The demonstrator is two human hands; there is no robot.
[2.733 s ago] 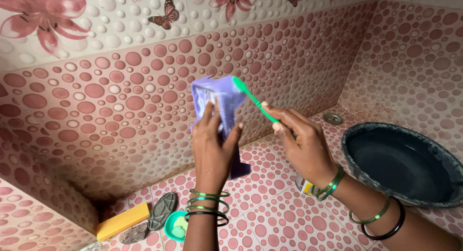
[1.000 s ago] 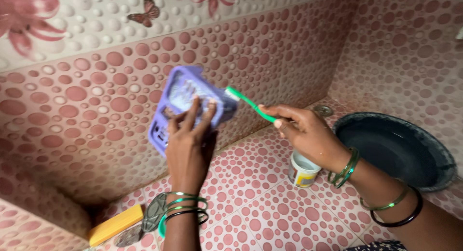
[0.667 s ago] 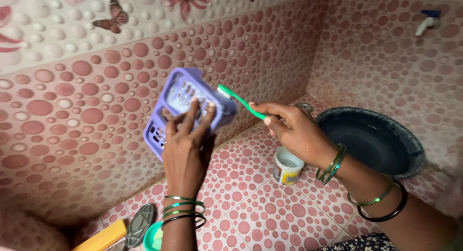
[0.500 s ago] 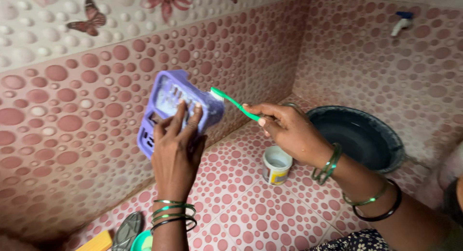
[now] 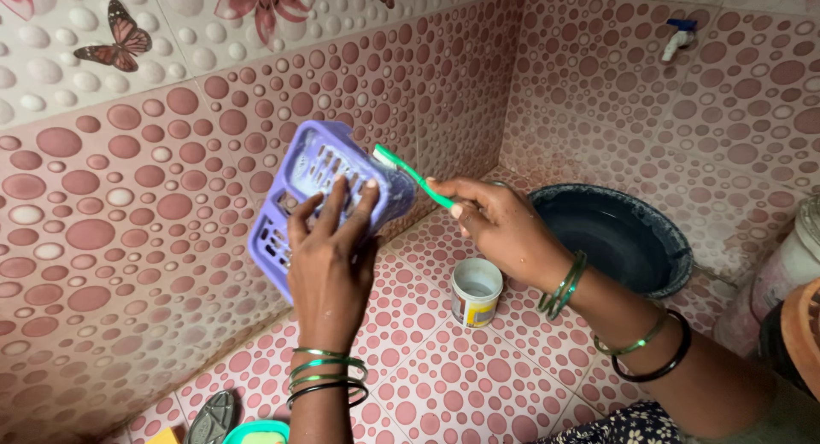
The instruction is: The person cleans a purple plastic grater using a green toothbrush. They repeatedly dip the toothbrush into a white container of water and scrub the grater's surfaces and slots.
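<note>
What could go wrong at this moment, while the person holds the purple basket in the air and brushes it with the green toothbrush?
1. The left hand holds the purple basket up by fingers spread on one side only; it looks wet, so it might slip and drop on the tiled floor.
2. The small open tub stands right below the right hand; a falling basket or a lowered wrist could tip it.
3. The green toothbrush works at the basket's edge, so it may flick splashes toward the person.

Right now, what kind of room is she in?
Probably a bathroom or washing corner. The walls and floor are tiled all over, a tap sticks out of the wall, and a dark basin sits on the floor below it.
</note>
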